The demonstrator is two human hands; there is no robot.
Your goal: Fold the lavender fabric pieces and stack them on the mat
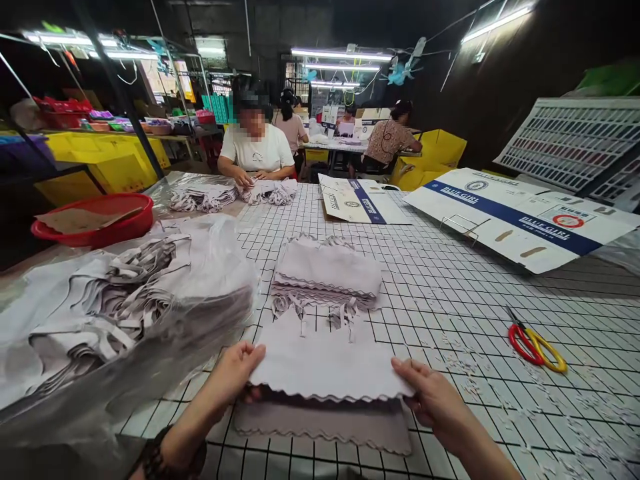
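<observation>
A pale lilac-grey camisole point(325, 363) with thin straps and a wavy hem is stretched flat between my hands, its hem toward me. My left hand point(235, 370) pinches its left side near the hem. At the opposite side, my right hand point(427, 390) grips the edge between thumb and fingers. Below the held hem, another wavy-edged piece of the same cloth point(323, 425) lies on the table. Just beyond the straps sits a stack of folded camisoles point(327, 270), also wavy-edged.
On the left, clear plastic point(200, 347) holds a heap of strappy garments point(115, 293), near a red basin point(93, 223). Scissors point(537, 347) and small scraps lie right on the grid-patterned table point(425, 320). Flattened cartons point(520, 213) lie farther back. A co-worker point(257, 147) handles garments across the table.
</observation>
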